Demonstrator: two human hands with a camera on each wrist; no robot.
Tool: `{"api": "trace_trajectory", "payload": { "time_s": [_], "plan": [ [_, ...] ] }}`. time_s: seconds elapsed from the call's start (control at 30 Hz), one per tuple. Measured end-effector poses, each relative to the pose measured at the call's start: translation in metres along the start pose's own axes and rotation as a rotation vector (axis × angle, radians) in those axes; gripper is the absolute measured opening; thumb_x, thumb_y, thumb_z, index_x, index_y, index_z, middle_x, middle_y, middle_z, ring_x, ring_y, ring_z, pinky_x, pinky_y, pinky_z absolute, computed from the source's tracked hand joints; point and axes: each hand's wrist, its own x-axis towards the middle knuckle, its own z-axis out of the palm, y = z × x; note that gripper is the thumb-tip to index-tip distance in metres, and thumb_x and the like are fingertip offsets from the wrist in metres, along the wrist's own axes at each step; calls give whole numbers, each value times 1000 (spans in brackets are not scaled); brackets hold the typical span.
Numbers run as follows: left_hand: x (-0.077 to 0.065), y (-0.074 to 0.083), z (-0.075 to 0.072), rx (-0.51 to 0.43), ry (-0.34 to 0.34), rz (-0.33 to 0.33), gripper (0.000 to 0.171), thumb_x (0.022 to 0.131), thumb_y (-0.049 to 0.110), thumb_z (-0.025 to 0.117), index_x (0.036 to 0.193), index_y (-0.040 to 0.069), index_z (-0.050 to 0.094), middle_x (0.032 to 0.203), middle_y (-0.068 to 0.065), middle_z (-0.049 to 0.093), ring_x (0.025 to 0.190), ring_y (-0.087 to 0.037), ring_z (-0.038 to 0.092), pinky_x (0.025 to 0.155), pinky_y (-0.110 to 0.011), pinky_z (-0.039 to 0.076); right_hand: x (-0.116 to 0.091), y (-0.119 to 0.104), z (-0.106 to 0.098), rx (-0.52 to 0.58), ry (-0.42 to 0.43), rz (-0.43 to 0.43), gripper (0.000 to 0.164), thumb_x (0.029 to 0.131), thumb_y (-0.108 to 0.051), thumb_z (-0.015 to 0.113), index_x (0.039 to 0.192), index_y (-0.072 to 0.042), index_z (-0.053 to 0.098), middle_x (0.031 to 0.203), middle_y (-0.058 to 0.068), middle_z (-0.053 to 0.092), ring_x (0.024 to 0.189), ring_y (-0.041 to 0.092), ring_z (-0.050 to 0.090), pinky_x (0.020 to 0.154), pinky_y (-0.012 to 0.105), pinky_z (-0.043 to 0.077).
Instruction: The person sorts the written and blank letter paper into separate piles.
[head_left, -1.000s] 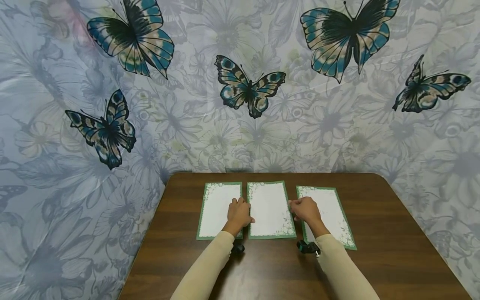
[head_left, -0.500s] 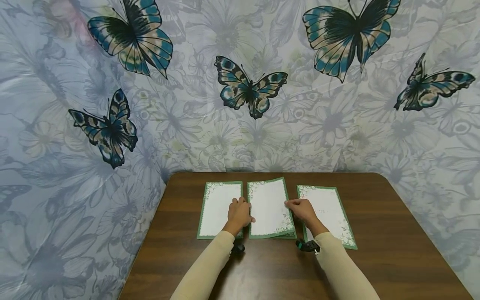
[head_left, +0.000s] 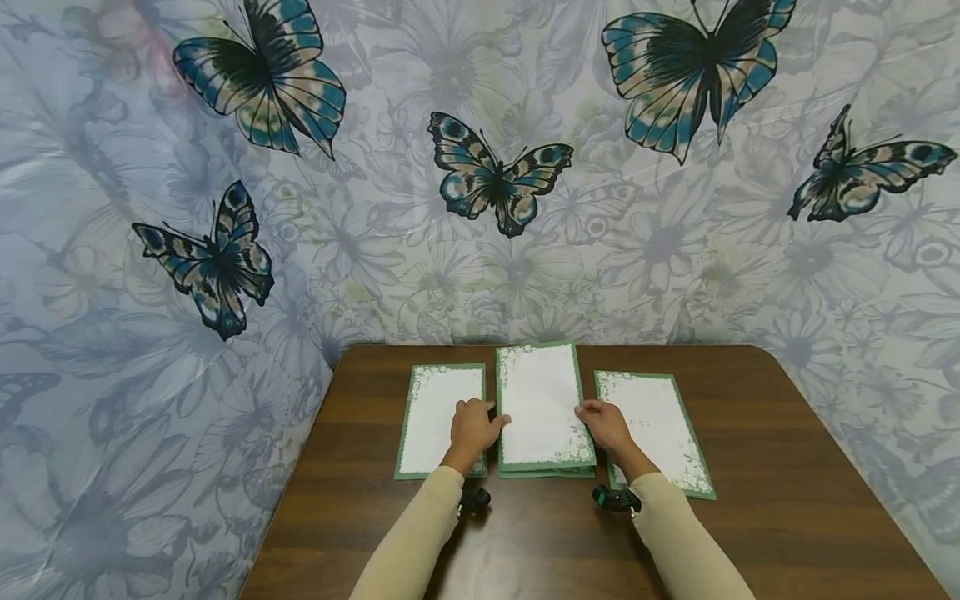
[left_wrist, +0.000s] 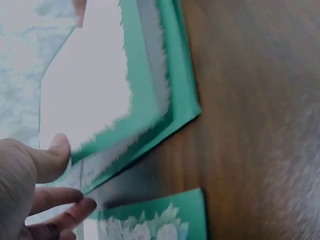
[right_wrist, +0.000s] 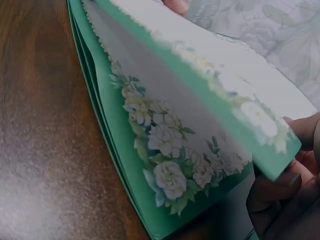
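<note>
A white sheet of paper (head_left: 540,400) with a green border and printed white flowers is raised over a matching stack (head_left: 546,473) in the middle of the table. My left hand (head_left: 472,429) holds the sheet's left edge, thumb on top and fingers below. At the opposite edge, my right hand (head_left: 606,427) pinches the sheet between thumb and fingers. In the right wrist view the lifted sheet (right_wrist: 225,95) slants above the stack (right_wrist: 165,150), which shows several layered green edges. The left wrist view also shows a gap between the sheet (left_wrist: 90,90) and the stack (left_wrist: 185,95).
Similar green-bordered sheets lie on either side: a left one (head_left: 431,417), partly under my left hand, and a right one (head_left: 660,433), partly behind my right hand. The brown wooden table (head_left: 517,550) meets a butterfly-patterned backdrop (head_left: 360,208) at its far edge.
The top sheet of the middle stack has come up, first at its right edge, then on both sides, and shifted toward the backdrop. My left thumb has moved onto its left edge.
</note>
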Motion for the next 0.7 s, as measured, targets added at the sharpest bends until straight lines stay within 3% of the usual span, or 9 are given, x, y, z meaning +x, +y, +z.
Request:
{"api": "trace_trajectory", "payload": {
  "time_s": [0.13, 0.27, 0.4, 0.5, 0.6, 0.7],
  "plan": [
    [3, -8, -4, -281, -17, -41, 41, 94, 41, 66, 119, 9, 72, 117, -12, 71, 103, -33, 65, 82, -44, 56, -1, 0, 1, 94, 4, 28, 48, 104, -31, 51, 136, 4, 53, 138, 28, 54, 127, 44, 50, 102, 54, 44],
    [5, -14, -8, -509, -65, -130, 37, 96, 38, 64, 116, 9, 73, 117, -11, 70, 108, -28, 65, 88, -44, 55, -1, -5, 3, 141, -2, 3, 49, 103, -30, 52, 138, 6, 51, 139, 29, 53, 129, 45, 49, 104, 55, 43],
    [3, -19, -15, -696, -97, -218, 35, 97, 32, 64, 119, 6, 71, 113, -13, 68, 89, -21, 66, 78, -38, 57, 0, -13, 9, 190, -15, -21, 51, 103, -29, 53, 138, 7, 50, 138, 30, 53, 129, 45, 50, 104, 55, 43],
    [4, -27, -18, -776, -103, -257, 35, 97, 29, 64, 121, 5, 69, 108, -13, 67, 76, -17, 63, 72, -33, 57, 1, -18, 16, 194, -12, -30, 48, 103, -29, 53, 136, 6, 52, 135, 29, 56, 121, 42, 56, 97, 49, 49],
    [5, -34, -22, -779, -88, -271, 35, 97, 30, 64, 121, 5, 70, 107, -11, 67, 72, -14, 62, 70, -31, 56, 4, -22, 24, 203, -8, -36, 44, 102, -27, 54, 134, 5, 55, 133, 29, 58, 88, 32, 65, 76, 38, 53],
    [3, -41, -28, -768, -69, -284, 34, 97, 30, 64, 119, 5, 71, 105, -10, 68, 70, -14, 59, 68, -31, 56, 5, -29, 32, 243, -20, -24, 43, 101, -27, 56, 132, 3, 57, 132, 29, 59, 60, 12, 52, 59, 30, 45]
  ]
}}
